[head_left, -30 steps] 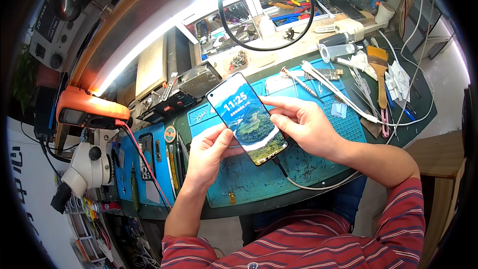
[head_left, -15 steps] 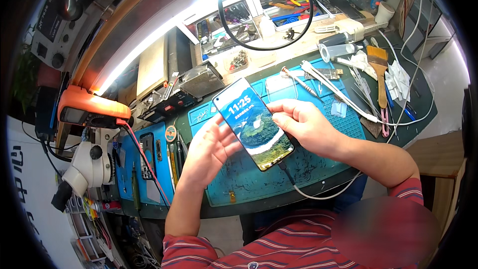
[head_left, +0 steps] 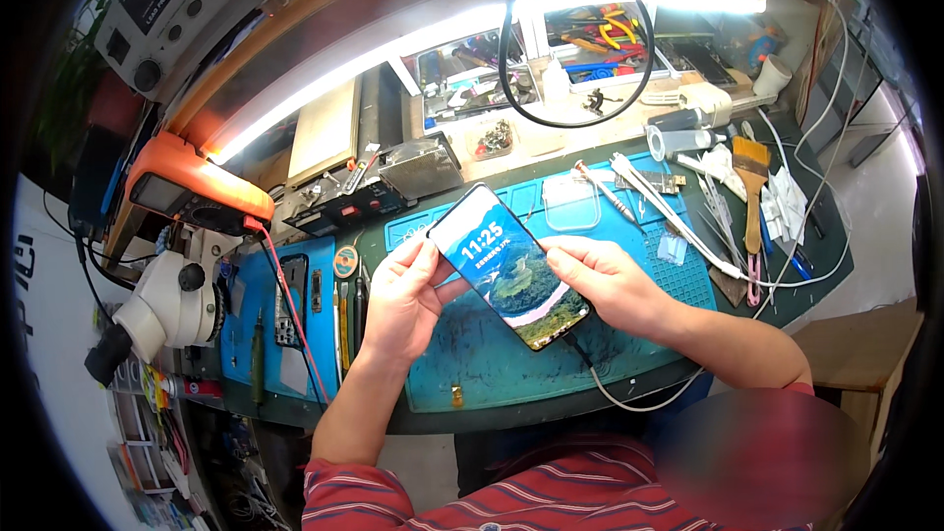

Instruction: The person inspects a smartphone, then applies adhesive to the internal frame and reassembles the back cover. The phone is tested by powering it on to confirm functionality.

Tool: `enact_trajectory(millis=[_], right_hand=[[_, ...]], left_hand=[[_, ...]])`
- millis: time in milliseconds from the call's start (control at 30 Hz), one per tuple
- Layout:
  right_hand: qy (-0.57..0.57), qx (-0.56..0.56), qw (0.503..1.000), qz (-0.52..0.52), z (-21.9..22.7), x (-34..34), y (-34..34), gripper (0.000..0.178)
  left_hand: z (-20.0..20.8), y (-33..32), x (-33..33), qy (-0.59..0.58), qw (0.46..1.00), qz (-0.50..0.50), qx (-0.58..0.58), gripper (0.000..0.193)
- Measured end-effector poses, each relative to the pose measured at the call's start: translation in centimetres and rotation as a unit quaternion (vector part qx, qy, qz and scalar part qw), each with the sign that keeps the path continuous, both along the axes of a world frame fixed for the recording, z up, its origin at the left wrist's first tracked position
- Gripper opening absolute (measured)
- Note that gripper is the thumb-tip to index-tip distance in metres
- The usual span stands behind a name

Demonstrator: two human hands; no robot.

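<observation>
A smartphone (head_left: pixel 513 270) with its screen lit is held tilted above the blue work mat (head_left: pixel 462 374). The screen shows a clock over a landscape picture. My left hand (head_left: pixel 405 297) pinches the phone's left edge between thumb and fingers. On the opposite edge my right hand (head_left: pixel 602 280) grips it, thumb at the front and the other fingers partly hidden behind. A charging cable (head_left: pixel 612 399) is plugged into the phone's lower end and curves away to the right. The phone's back is out of sight.
An orange multimeter (head_left: pixel 197 187) and a white microscope (head_left: pixel 172 305) stand at the left. An opened phone frame (head_left: pixel 291 300) lies near slim hand tools. To the right are a brush (head_left: pixel 751 177), white cables (head_left: pixel 678 216) and a screwdriver (head_left: pixel 605 189). A black cable loop (head_left: pixel 506 39) hangs at the back.
My left hand has gone from open fingers beside the phone to pinching its left edge. The view has shifted, so the scene sits slightly lower. My right hand keeps its grip.
</observation>
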State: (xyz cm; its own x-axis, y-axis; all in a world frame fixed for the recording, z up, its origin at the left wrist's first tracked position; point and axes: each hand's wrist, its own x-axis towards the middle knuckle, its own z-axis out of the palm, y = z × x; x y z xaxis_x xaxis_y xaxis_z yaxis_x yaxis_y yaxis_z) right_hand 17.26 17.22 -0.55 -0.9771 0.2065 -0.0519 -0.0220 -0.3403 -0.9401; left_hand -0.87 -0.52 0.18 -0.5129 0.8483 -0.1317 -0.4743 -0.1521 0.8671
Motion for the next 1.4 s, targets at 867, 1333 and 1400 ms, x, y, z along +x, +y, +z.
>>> enact_trajectory(millis=[867, 1333, 1400], right_hand=[[-0.058, -0.086, 0.994, 0.04, 0.7, 0.2, 2.2, 0.026], [-0.008, 0.119, 0.98, -0.161, -0.4, 5.2, -5.1, 0.029], [-0.003, 0.094, 0.98, -0.176, -1.5, 5.9, -6.1, 0.031]], left_hand=[[-0.4, -0.2, -1.3, 0.017, 0.987, -0.149, 0.06, 0.065], [-3.3, -0.1, -0.5, 0.218, 0.975, -0.045, -0.016, 0.042], [-2.8, 0.0, 0.3, 0.307, 0.951, -0.028, -0.02, 0.045]])
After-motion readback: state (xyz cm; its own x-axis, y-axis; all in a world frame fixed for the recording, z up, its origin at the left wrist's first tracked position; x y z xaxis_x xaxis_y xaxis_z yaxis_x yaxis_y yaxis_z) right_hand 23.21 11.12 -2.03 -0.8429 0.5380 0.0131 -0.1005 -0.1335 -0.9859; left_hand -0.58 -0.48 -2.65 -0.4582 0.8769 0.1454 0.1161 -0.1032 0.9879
